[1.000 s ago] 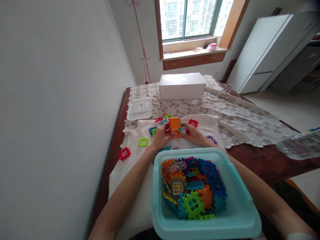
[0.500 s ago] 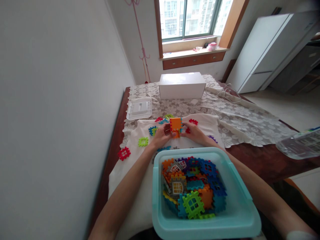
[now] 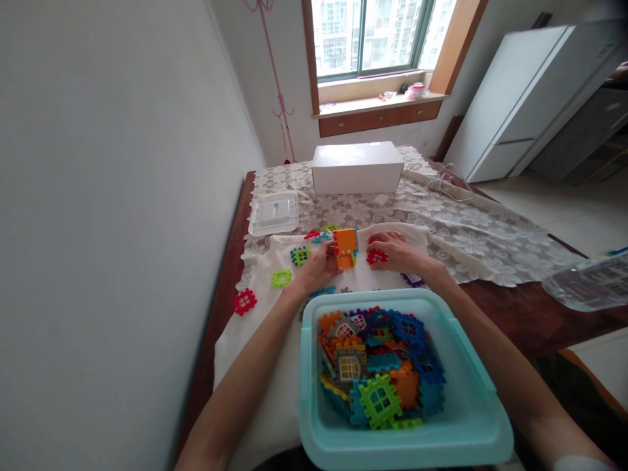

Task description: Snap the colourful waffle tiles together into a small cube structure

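An orange block assembly (image 3: 346,242) with red, blue and green edges stands upright on the white cloth. My left hand (image 3: 318,268) grips its left side, the fingers partly hidden behind it. To the right, my right hand (image 3: 395,252) reaches over a red window piece (image 3: 377,256), its fingers spread and touching that piece or lying just above it. Another red piece is mostly covered by those fingers. Nearer to me is a teal tub (image 3: 471,405) holding many coloured interlocking pieces.
Loose pieces lie left of my hands: a red one (image 3: 244,301), a green one (image 3: 281,279) and a blue-green one (image 3: 300,256). A purple piece (image 3: 413,279) is by my right wrist. Farther back are a clear lid (image 3: 273,212) and a white box (image 3: 357,176).
My right hand has let go of the orange assembly and moved right, over the red pieces. My left hand still holds the assembly in nearly the same place.
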`<action>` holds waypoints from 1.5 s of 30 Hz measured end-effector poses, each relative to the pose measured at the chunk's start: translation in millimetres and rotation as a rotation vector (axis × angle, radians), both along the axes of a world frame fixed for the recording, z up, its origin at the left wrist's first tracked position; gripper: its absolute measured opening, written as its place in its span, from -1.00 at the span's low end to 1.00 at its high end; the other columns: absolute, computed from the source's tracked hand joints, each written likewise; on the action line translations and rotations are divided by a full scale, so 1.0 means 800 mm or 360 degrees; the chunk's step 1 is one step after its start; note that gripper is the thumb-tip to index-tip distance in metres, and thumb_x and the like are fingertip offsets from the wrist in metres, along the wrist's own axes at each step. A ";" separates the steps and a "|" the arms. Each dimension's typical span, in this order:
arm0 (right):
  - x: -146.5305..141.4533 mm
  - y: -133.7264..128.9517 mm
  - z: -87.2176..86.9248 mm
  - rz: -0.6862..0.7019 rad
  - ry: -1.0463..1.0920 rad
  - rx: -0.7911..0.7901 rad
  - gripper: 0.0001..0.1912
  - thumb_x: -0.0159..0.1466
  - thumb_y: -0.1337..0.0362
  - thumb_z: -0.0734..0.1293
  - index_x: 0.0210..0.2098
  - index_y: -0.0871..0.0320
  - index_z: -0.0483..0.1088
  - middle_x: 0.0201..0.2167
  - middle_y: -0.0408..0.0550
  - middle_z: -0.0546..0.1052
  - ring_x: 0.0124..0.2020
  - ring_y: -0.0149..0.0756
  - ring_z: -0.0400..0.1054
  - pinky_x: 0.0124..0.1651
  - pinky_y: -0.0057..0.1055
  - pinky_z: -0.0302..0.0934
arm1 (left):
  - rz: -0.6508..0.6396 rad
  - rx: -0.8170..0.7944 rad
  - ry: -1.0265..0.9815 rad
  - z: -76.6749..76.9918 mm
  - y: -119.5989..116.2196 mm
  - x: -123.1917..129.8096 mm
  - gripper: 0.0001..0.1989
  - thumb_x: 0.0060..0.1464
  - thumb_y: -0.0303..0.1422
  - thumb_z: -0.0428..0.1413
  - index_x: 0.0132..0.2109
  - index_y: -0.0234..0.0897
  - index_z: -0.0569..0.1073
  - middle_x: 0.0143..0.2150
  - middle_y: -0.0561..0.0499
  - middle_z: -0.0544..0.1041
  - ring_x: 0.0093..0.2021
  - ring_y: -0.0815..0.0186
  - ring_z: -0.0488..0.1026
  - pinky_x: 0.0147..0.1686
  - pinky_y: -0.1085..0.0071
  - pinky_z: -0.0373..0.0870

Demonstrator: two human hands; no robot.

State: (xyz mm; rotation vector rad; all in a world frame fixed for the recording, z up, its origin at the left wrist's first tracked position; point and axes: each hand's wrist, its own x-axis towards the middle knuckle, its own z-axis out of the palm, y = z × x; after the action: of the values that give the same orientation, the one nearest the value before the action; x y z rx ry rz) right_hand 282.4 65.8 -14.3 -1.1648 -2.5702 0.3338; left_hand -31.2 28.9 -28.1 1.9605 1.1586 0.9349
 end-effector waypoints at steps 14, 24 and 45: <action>-0.047 -0.023 0.019 -0.0574 0.0087 -0.0040 -0.71 0.54 0.16 0.32 -0.17 0.13 0.66 -0.18 0.13 0.76 -0.17 -0.02 0.64 -0.13 -0.28 0.30 | 0.0342 0.0080 0.0194 0.004 -0.007 0.015 -0.44 0.03 -0.42 0.49 0.13 -0.22 0.47 0.07 -0.22 0.68 0.10 -0.05 0.66 0.17 0.02 0.56; -0.022 -0.021 0.017 0.0148 0.0187 -0.0524 -0.24 0.35 0.07 0.52 0.50 0.00 0.41 0.35 0.09 0.60 0.29 0.08 0.54 0.37 -0.09 0.42 | 0.0346 0.0082 0.0202 0.004 -0.009 0.014 -0.46 0.09 -0.43 0.44 0.17 -0.20 0.44 0.12 -0.23 0.68 0.15 -0.04 0.65 0.23 0.01 0.54; -0.037 -0.004 -0.009 -0.0104 0.0620 -0.0459 -0.86 0.28 0.23 0.39 -0.15 0.04 0.48 -0.15 -0.03 0.68 -0.16 -0.13 0.55 -0.05 -0.22 0.45 | 0.0162 0.0103 0.0191 0.005 -0.007 0.007 -0.23 0.00 -0.38 0.49 0.29 -0.22 0.34 0.16 -0.25 0.62 0.18 -0.09 0.61 0.27 -0.13 0.54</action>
State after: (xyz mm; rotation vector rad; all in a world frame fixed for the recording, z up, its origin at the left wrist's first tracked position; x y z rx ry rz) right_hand 252.9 62.3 -21.4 -1.1390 -2.1882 0.8483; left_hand -25.9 23.7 -23.9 2.0492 1.3217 0.9282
